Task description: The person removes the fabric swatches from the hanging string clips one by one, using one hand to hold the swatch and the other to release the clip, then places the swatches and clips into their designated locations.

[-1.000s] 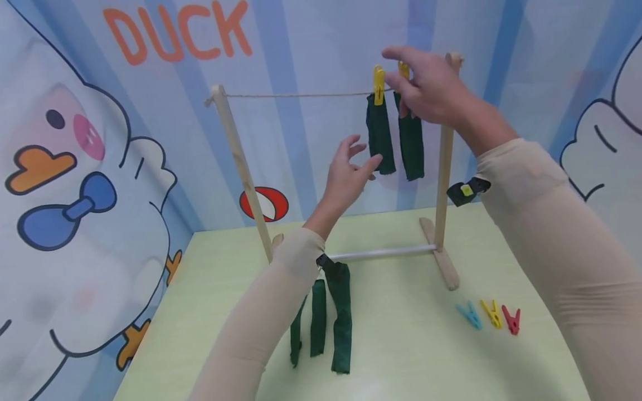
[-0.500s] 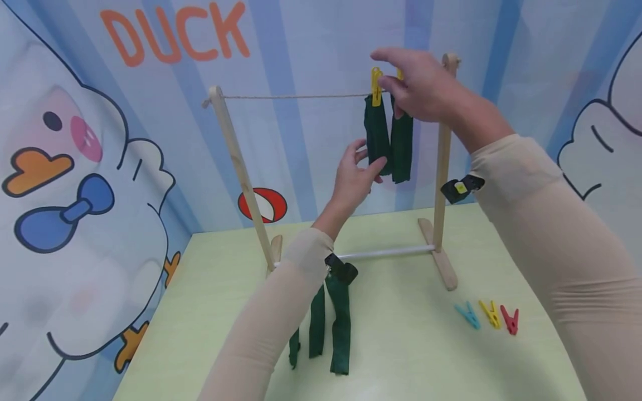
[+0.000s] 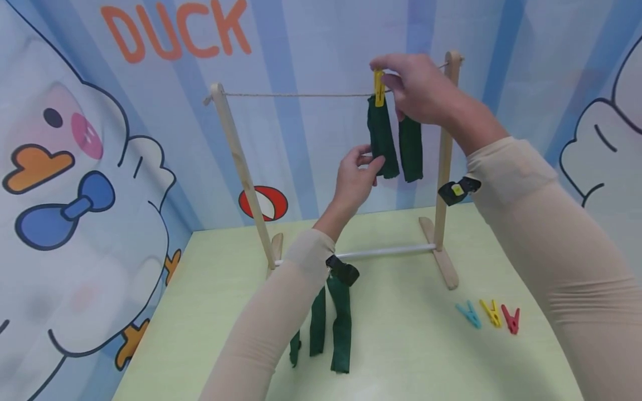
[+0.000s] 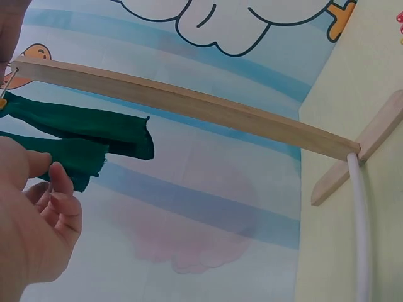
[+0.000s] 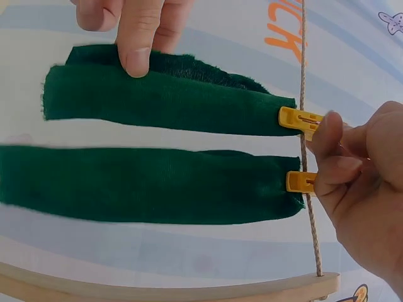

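Note:
Two strips of dark green cloth hang from a string (image 3: 301, 95), each under a yellow clothespin. My right hand (image 3: 423, 92) pinches the top of the left strip's clothespin (image 5: 295, 118). The other clothespin (image 5: 301, 182) sits close beside those fingers in the right wrist view; the hand hides it in the head view. My left hand (image 3: 355, 175) pinches the lower edge of the left green cloth strip (image 3: 382, 139), thumb in front and fingers behind. The right green cloth strip (image 3: 411, 150) hangs free beside it, its top covered by my right hand.
The string runs between two wooden posts (image 3: 241, 167) joined low down by a white rod (image 3: 386, 252). More green strips (image 3: 341, 334) lie on the table (image 3: 411, 345), partly behind my left forearm. Blue (image 3: 469, 314), yellow (image 3: 491, 313) and red (image 3: 511, 319) clothespins lie at the right.
My left hand has moved up and right onto the left cloth strip and taken its edge. My right hand has shifted slightly left and closed its fingers on the yellow clothespin.

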### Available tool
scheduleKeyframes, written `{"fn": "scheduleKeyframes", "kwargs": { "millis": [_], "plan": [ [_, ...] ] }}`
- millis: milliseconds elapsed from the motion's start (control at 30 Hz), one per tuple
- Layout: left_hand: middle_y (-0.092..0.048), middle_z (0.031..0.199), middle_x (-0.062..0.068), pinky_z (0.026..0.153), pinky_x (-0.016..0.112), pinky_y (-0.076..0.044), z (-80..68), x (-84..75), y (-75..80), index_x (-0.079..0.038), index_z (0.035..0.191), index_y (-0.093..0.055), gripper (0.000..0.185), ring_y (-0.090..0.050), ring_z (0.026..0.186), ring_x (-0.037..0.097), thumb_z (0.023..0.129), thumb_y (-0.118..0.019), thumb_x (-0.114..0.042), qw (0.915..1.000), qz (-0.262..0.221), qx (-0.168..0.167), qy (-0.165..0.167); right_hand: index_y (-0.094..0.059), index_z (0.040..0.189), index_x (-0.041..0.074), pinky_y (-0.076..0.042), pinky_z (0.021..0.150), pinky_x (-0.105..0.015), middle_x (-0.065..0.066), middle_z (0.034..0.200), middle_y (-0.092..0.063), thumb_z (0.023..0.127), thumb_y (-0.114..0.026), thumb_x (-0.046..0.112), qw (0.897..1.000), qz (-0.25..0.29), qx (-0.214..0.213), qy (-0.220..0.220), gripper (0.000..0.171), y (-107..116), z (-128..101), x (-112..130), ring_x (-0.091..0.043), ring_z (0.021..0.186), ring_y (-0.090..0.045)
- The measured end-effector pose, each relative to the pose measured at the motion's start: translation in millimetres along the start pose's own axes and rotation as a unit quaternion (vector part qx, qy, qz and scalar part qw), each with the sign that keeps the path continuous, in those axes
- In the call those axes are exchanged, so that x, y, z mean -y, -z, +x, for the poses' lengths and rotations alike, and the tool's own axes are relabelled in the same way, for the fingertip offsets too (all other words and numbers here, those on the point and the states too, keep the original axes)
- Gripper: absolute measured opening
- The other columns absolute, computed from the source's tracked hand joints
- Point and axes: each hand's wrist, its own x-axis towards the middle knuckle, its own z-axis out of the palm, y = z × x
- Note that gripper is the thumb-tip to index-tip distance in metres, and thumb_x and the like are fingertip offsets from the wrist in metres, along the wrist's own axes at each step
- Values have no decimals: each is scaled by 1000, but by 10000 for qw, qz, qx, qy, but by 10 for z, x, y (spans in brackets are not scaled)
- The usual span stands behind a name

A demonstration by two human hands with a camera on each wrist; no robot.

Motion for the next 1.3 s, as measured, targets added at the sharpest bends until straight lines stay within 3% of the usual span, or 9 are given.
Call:
{"fn": "scheduleKeyframes", "kwargs": {
  "millis": [200, 300, 433, 700, 1000, 1300],
  "plan": [
    [-64, 104, 7, 68, 24, -51, -20, 19, 15, -4, 115, -67, 22, -57, 68, 18, 102, -61, -21, 9992, 286, -82, -262, -36, 156, 12, -48, 63, -29, -14, 147, -48, 110, -32, 17, 10000, -21, -74, -10, 46, 11, -5, -11, -25, 72, -58],
    [-64, 100, 6, 68, 25, -51, -22, 26, 21, -4, 113, -68, 21, -57, 67, 18, 101, -61, -20, 9990, 322, -162, -274, -37, 154, 9, -53, 84, -35, -14, 150, -46, 110, -32, 13, 10000, 13, -74, 50, 45, 18, 5, -8, -29, 100, -63],
    [-64, 97, 6, 67, 26, -51, -32, 30, 22, -3, 111, -69, 20, -57, 66, 19, 101, -62, -19, 9989, 294, -291, -236, -40, 152, 5, -41, 107, -46, -17, 151, -43, 109, -32, 7, 9999, 33, -30, 111, 44, 25, 24, 1, -32, 137, -45],
    [-64, 97, 7, 67, 26, -51, -26, 36, 13, -3, 112, -69, 21, -57, 67, 19, 102, -61, -20, 9989, 217, -309, -264, -42, 151, 6, -42, 107, -45, -16, 149, -46, 109, -34, 9, 9999, 76, -148, 41, 43, 28, 34, 2, -31, 136, -46],
    [-64, 96, 6, 67, 26, -51, -47, 47, 4, -4, 112, -69, 21, -56, 67, 18, 102, -61, -19, 9987, 250, -326, -297, -48, 149, 12, -50, 98, -39, -12, 141, -57, 107, -42, 7, 9974, 163, -692, -106, 43, 0, 15, 11, -24, 128, -56],
    [-64, 94, 6, 65, 25, -49, -19, 31, 11, -3, 110, -69, 20, -56, 66, 18, 102, -61, -19, 9986, 210, -332, -356, -60, 138, 7, -48, 99, -33, -10, 133, -63, 104, -49, 3, 9950, 207, -943, -262, 36, 12, 45, 17, -20, 122, -61]
  ]
}}
